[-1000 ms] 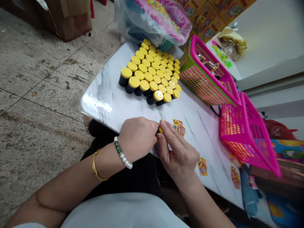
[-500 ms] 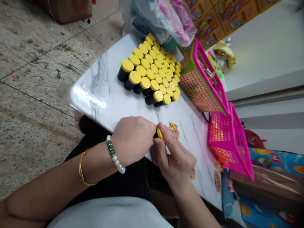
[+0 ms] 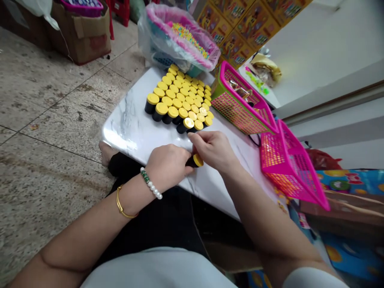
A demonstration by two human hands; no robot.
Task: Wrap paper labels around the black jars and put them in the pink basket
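Observation:
Over the near edge of the marble-look table [image 3: 132, 128], my left hand [image 3: 168, 164] is wrapped round a small black canister with a yellow lid [image 3: 197, 160]. The canister lies sideways, lid end to the right. My right hand [image 3: 211, 150] is closed just above and beside the lid, its fingers curled and its thumb and forefinger together. Whatever they may hold is hidden. Beyond both hands, several matching canisters [image 3: 180, 98] stand upright in a tight block, yellow lids up.
To the right stand a pink-and-green basket [image 3: 240, 114] holding shiny items and a pink basket [image 3: 276, 154]. Behind the block is a plastic-lined tub [image 3: 168, 44] of small coloured pieces. Printed yellow boxes [image 3: 237, 28] are stacked at the back, and a cardboard box [image 3: 90, 36] sits on the floor.
My right hand has come off the canister's lid and moved up and left, fingers curled. The left hand still grips the canister, with more of it showing. The camera view has shifted.

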